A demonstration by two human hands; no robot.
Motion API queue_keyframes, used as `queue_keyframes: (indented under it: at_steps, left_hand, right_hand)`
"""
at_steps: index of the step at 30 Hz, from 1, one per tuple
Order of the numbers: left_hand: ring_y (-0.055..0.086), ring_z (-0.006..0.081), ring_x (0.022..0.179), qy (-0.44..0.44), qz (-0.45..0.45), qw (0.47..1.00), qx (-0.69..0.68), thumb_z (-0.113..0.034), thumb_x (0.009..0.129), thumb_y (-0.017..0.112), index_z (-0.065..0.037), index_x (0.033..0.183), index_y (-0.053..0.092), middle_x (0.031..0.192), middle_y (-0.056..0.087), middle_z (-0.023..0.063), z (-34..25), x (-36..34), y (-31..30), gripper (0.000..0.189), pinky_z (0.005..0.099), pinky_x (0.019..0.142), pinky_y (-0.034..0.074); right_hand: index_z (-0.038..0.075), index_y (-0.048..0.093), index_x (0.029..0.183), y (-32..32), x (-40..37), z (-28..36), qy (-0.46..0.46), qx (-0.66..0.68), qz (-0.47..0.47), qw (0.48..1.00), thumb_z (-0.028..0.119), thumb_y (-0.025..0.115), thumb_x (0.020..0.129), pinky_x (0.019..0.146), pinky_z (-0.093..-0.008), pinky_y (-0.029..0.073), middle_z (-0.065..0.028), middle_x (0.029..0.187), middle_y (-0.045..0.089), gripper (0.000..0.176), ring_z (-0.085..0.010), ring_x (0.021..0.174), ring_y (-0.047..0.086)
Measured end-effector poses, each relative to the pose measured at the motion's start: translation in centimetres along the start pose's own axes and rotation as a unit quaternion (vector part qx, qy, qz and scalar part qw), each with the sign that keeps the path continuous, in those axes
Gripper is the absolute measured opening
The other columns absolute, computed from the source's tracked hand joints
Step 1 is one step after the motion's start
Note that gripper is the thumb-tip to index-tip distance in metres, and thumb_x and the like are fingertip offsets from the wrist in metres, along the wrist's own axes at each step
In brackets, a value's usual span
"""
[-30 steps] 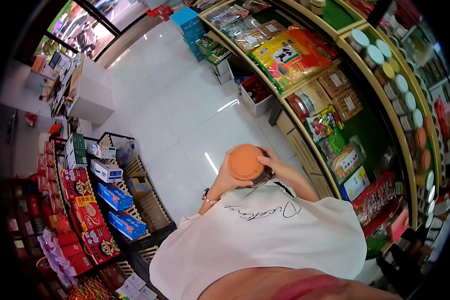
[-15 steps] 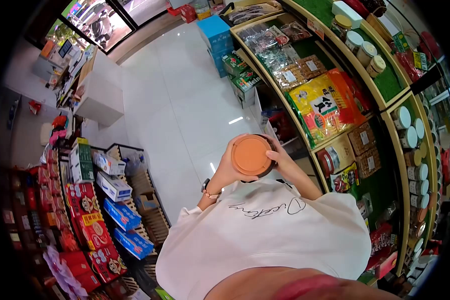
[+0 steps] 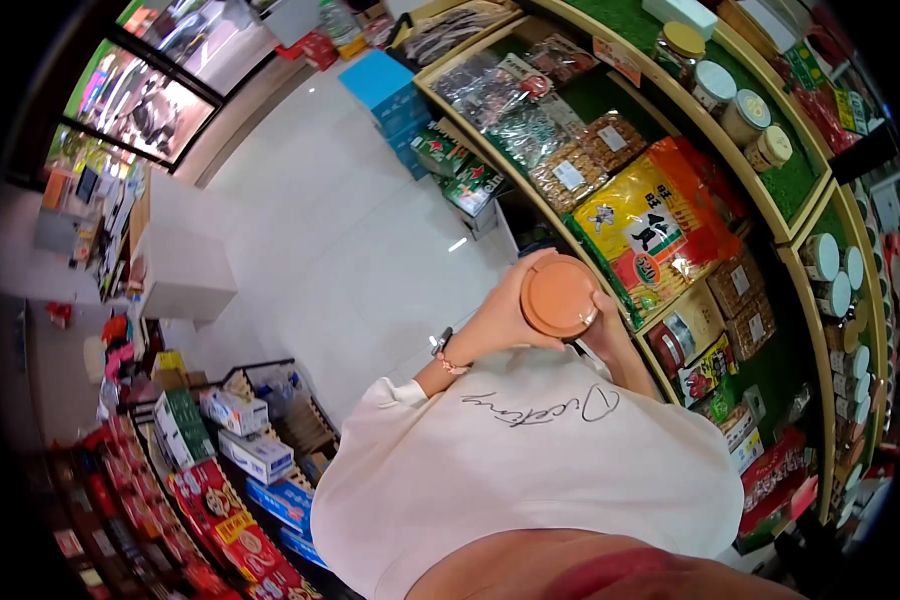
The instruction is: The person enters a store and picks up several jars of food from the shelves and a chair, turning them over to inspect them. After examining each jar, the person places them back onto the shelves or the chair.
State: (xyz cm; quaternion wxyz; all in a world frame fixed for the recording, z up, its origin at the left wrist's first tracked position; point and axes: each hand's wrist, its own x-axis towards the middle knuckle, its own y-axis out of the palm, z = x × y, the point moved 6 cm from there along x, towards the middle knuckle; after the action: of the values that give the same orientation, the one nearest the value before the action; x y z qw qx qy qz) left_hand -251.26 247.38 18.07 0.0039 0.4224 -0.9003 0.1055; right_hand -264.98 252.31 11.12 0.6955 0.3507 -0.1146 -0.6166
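A round jar with a flat orange-brown lid [image 3: 560, 296] is held in front of the white top, lid facing up. My left hand [image 3: 503, 310] wraps around its left side, a watch and a bracelet on that wrist. My right hand [image 3: 601, 326] grips the jar's right side, the thumb at the lid's edge. Most of the jar's body is hidden under the lid and hands. Just right of the jar, a yellow bag of snacks [image 3: 642, 235] lies on the wooden display shelf [image 3: 600, 262].
More wooden shelving with white-lidded jars [image 3: 821, 257] curves along the right. Green beer cartons [image 3: 470, 184] and blue boxes [image 3: 380, 92] stand on the tiled floor [image 3: 340, 250]. Left are stacked red packs [image 3: 232, 520], white-and-blue boxes [image 3: 255, 455] and a white counter [image 3: 185, 270].
The view has turned. Both hands, still around the jar, have shifted to the right in view, nearer the display shelf and the yellow bag.
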Motion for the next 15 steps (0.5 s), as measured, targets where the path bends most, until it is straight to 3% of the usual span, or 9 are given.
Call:
queue_keyframes:
  at_steps: [6,12,13,14,15]
  left_hand:
    - [0.044,0.021,0.12,-0.027,0.018,0.999,0.033,-0.021,0.048,0.09,-0.007,0.132,0.031,0.129,0.045,0.0096,1.1,10.3,-6.3,0.103,0.0331,0.1,0.035]
    - [0.044,0.0226,0.12,0.041,0.022,0.998,0.048,-0.021,0.047,0.089,-0.006,0.131,0.032,0.127,0.046,0.0107,2.4,20.2,-11.8,0.102,0.0346,0.101,0.035]
    - [0.044,0.0232,0.119,0.046,0.007,0.996,0.073,-0.023,0.045,0.091,-0.005,0.13,0.033,0.127,0.046,0.0113,2.8,21.6,-12.8,0.104,0.0351,0.101,0.035]
    - [0.046,0.0232,0.117,0.068,-0.007,0.995,0.076,-0.023,0.044,0.091,-0.005,0.129,0.035,0.125,0.047,0.0112,2.6,22.9,-13.6,0.103,0.0351,0.1,0.036]
    - [0.048,0.0231,0.114,0.093,-0.02,0.992,0.079,-0.023,0.043,0.091,-0.005,0.127,0.036,0.123,0.048,0.0112,1.7,24.4,-14.5,0.102,0.035,0.099,0.038]
  right_hand:
    - [0.009,0.032,0.135,-0.3,10.7,5.5,-0.01,0.033,-0.017,0.999,0.044,0.058,0.08,0.101,-0.041,0.034,-0.008,0.135,0.038,0.07,-0.0221,0.125,0.037]
    - [0.009,0.035,0.134,-2.1,20.5,10.8,-0.089,-0.025,-0.05,0.995,0.044,0.054,0.085,0.102,-0.0376,0.034,-0.0084,0.133,0.041,0.063,-0.022,0.123,0.039]
    - [0.01,0.039,0.132,-1.6,22.7,12.6,-0.114,-0.054,-0.037,0.991,0.052,0.045,0.088,0.104,-0.0354,0.031,-0.007,0.134,0.041,0.061,-0.0219,0.123,0.039]
    - [0.012,0.041,0.132,-1.7,22.8,13.5,-0.072,0.075,-0.058,0.993,0.063,0.033,0.088,0.104,-0.0361,0.028,-0.0058,0.134,0.041,0.067,-0.0215,0.124,0.039]
    - [0.014,0.041,0.132,-1.6,23.6,15.0,-0.04,0.085,-0.097,0.991,0.069,0.024,0.086,0.103,-0.0385,0.028,-0.0052,0.134,0.041,0.074,-0.0211,0.125,0.037]
